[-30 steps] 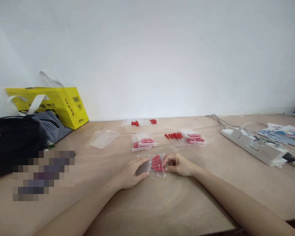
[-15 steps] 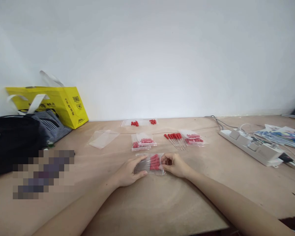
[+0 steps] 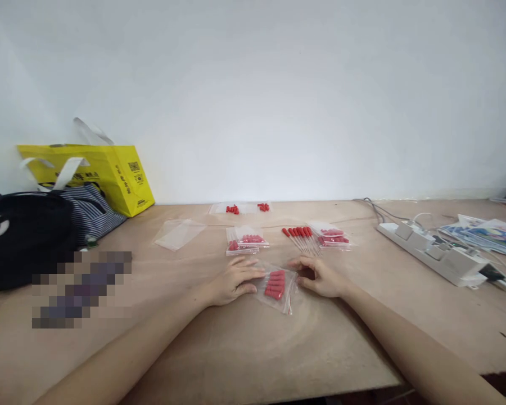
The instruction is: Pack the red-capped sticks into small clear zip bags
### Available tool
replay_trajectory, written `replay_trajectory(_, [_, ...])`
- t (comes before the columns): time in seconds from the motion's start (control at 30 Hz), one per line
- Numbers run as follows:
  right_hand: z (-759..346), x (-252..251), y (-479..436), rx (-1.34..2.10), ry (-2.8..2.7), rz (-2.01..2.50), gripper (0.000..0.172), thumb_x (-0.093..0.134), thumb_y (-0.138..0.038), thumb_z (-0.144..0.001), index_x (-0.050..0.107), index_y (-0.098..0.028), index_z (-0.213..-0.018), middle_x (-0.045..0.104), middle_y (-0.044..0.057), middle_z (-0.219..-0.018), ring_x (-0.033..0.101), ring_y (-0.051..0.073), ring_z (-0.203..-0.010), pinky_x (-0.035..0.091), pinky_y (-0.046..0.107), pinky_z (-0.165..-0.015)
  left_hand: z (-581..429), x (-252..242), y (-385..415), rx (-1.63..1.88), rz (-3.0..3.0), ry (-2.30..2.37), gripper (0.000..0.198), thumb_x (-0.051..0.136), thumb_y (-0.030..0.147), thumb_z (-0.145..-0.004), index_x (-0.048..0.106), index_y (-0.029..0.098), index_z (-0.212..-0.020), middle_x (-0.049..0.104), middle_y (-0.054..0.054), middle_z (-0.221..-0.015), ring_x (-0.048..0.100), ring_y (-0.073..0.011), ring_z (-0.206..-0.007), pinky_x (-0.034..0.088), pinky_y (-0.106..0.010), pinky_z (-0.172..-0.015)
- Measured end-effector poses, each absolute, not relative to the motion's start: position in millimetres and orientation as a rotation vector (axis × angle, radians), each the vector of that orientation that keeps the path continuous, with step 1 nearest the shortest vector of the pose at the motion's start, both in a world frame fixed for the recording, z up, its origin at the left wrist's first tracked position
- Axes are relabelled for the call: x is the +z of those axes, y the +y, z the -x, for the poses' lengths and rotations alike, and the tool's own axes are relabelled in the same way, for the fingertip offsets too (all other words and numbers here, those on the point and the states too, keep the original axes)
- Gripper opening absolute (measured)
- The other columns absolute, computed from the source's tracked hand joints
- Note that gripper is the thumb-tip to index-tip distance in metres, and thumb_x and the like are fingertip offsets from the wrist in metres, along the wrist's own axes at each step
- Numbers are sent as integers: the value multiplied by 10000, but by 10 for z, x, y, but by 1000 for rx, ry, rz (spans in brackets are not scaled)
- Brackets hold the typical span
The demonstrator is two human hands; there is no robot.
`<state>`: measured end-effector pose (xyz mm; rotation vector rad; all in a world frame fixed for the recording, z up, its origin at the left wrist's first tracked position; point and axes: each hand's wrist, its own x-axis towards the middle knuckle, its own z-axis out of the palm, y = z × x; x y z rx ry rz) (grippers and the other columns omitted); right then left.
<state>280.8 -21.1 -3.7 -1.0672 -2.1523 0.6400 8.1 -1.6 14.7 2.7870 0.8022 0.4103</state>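
Observation:
A clear zip bag (image 3: 259, 292) lies on the table between my hands. Inside it are several droppers with red bulbs (image 3: 275, 284) stacked in a row, bulbs toward the right. My left hand (image 3: 234, 281) rests flat with its fingers spread, fingertips on the bag's left side. At the bag's right edge is my right hand (image 3: 320, 277), its fingers curved and apart from the thumb. Whether it touches the plastic is hard to make out. Just beyond, loose red-bulbed droppers (image 3: 297, 233) lie side by side.
Filled bags lie behind my hands, at left (image 3: 248, 241) and right (image 3: 333, 238). Flat clear bags (image 3: 179, 234) are farther left; more red bulbs (image 3: 233, 209) lie near the wall. A power strip (image 3: 430, 253) and papers (image 3: 484, 232) sit right, a yellow bag (image 3: 126, 180) and black bag (image 3: 25, 242) left.
The zip bag has turned and now lies flatter, slightly to the right. My right fingers have come away from its opening and spread; my left hand has flattened.

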Motion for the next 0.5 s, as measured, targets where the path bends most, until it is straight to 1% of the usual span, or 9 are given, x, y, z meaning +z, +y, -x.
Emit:
replay_trajectory(0.03, [-2820, -35, -223, 670, -2171, 1067, 296, 523, -119, -701, 601, -187, -978, 570, 36, -828, 512, 132, -708, 423, 245, -603, -114, 139, 7, 481, -2835, 837, 285, 491, 276, -857, 529, 270, -1139, 557, -10, -1195, 376, -232, -1209, 263, -448, -1007])
replay_trajectory(0.1, [-2824, -48, -246, 688, -2161, 1089, 214, 527, -172, -729, 635, -178, -913, 581, 25, -744, 506, 123, -650, 416, 237, -579, -176, 108, 17, 686, -2879, 943, 235, 465, 254, -866, 571, 228, -1074, 574, -46, -1156, 439, -230, -1146, 319, -429, -969])
replay_trajectory(0.17, [-2807, -71, -273, 653, -2126, 1129, 204, 531, -246, -752, 647, -170, -901, 575, 14, -663, 486, 115, -589, 403, 230, -544, -223, 69, -31, 838, -2858, 953, 223, 451, 261, -870, 579, 192, -1039, 592, -72, -1087, 518, -205, -1030, 401, -374, -896])
replay_trajectory(0.23, [-2775, -89, -304, 615, -2089, 1165, 229, 519, -295, -767, 655, -165, -899, 575, 8, -620, 471, 109, -547, 394, 226, -516, -249, 38, -122, 890, -2838, 853, 270, 506, 335, -836, 567, 173, -1043, 598, -79, -1025, 554, -191, -939, 453, -326, -821])
replay_trajectory(0.3, [-2736, -97, -337, 594, -2074, 1176, 241, 510, -290, -771, 656, -175, -924, 594, 8, -630, 478, 109, -540, 398, 223, -510, -259, 26, -214, 905, -2862, 754, 366, 569, 411, -779, 558, 166, -1051, 603, -81, -984, 569, -195, -887, 474, -311, -773])
replay_trajectory(0.33, [-2717, -101, -352, 587, -2080, 1170, 245, 505, -272, -771, 653, -184, -945, 603, 7, -640, 487, 109, -543, 403, 221, -512, -260, 27, -246, 913, -2899, 721, 374, 577, 424, -769, 564, 166, -1038, 609, -79, -958, 576, -197, -860, 480, -310, -752])
replay_trajectory(0.43, [-2674, -123, -374, 507, -2133, 1124, 269, 484, -209, -768, 643, -206, -985, 617, 6, -672, 518, 111, -563, 418, 218, -529, -251, 43, -260, 886, -3124, 599, 243, 520, 359, -823, 599, 165, -946, 635, -64, -833, 596, -184, -735, 489, -298, -653])
replay_trajectory(0.5, [-2660, -150, -368, 387, -2162, 1075, 268, 455, -185, -783, 642, -207, -974, 628, 19, -716, 544, 116, -599, 429, 222, -556, -230, 50, -210, 849, -3279, 480, 204, 471, 302, -856, 607, 159, -907, 637, -54, -743, 598, -170, -656, 485, -279, -580])
